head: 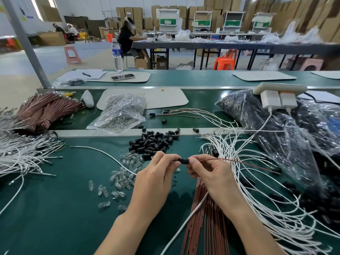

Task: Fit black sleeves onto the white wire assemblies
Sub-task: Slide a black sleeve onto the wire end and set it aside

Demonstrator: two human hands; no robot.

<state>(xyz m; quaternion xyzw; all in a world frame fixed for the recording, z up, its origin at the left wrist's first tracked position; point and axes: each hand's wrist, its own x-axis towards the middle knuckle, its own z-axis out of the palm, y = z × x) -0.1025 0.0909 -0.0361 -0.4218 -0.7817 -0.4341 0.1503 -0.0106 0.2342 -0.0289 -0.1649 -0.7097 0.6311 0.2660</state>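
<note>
Between my two hands, above the green table, is a small black sleeve (pixel 183 160). My left hand (pixel 158 173) pinches its left end. My right hand (pixel 207 172) pinches its right end together with a thin brown wire (pixel 244 162) that runs off to the right. A white wire (pixel 185 218) passes under my right hand toward the front edge. A heap of loose black sleeves (pixel 153 141) lies just beyond my hands. Many white wire assemblies (pixel 257 196) fan out on the right.
Clear glass bulbs (pixel 122 175) are scattered left of my hands. Brown wires (pixel 204 227) lie under my right wrist. White wires (pixel 20 155) and brown wire bundles (pixel 42 111) sit at left. Plastic bags (pixel 287 129) fill the right, a bulb bag (pixel 121 113) the middle.
</note>
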